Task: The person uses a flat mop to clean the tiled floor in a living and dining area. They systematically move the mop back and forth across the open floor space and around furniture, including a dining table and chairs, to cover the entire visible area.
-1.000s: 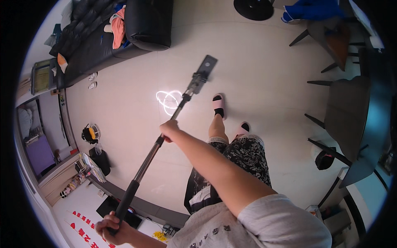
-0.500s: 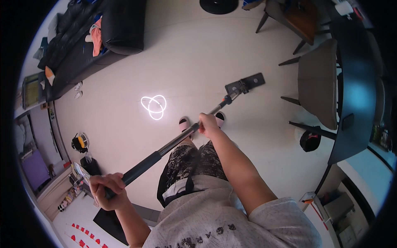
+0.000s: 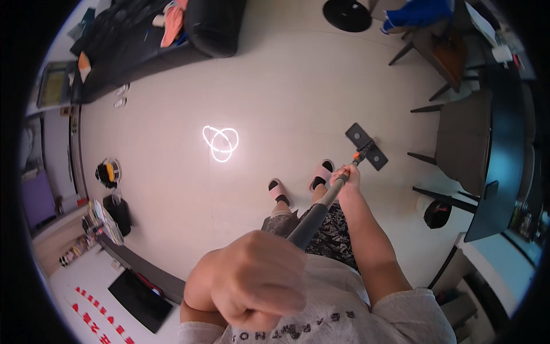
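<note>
A long telescopic pole with a dark grip and a flat dark two-part plate at its far end, like a bare flat mop (image 3: 321,217), runs from near my chest out to the right. My left hand (image 3: 258,280) is large and close in view, its fingers closed round the grip's top end, which it hides. Further down, my right hand (image 3: 347,179) wraps round the thin shaft just below the orange collar. Beyond that hand, the plate (image 3: 358,136) is above the pale floor; whether it touches cannot be made out.
My feet in pink slippers (image 3: 277,190) stand on the floor (image 3: 269,103). A black sofa (image 3: 212,31) lies at the far left. Chairs (image 3: 463,143) and a dark table (image 3: 507,155) line the right. A black bag (image 3: 117,215) and a screen (image 3: 140,301) are at left.
My left hand has risen and come rightward and closer, tilting the pole steeper. My right hand has shifted right, nearer the plate, which has turned. The view and my feet have moved too.
</note>
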{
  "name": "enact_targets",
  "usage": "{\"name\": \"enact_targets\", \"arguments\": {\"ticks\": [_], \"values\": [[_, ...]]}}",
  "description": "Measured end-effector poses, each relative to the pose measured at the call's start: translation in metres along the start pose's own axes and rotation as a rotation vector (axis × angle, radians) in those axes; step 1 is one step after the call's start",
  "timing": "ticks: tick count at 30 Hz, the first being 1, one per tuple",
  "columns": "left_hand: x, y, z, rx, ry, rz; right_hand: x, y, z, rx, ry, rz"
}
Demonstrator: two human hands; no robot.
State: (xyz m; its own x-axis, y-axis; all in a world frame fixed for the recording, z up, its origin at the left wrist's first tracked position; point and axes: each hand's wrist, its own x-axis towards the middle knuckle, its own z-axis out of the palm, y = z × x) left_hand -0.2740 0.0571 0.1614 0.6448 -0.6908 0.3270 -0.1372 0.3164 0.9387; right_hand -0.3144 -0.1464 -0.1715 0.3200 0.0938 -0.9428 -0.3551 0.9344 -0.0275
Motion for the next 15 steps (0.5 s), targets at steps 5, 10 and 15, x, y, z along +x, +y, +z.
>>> {"name": "enact_targets", "arguments": {"ticks": [5, 10, 15], "values": [[-0.075, 0.052, -0.04, 0.129, -0.009, 0.016, 0.015, 0.108, 0.042, -0.094, -0.09, 0.097], [-0.192, 0.112, -0.041, 0.528, 0.344, 0.007, 0.019, 0.286, 0.118, -0.402, -0.193, 0.28], [-0.313, 0.117, -0.025, 0.704, 0.835, -0.013, 0.037, 0.468, 0.134, -0.979, -0.184, 0.315]]}}
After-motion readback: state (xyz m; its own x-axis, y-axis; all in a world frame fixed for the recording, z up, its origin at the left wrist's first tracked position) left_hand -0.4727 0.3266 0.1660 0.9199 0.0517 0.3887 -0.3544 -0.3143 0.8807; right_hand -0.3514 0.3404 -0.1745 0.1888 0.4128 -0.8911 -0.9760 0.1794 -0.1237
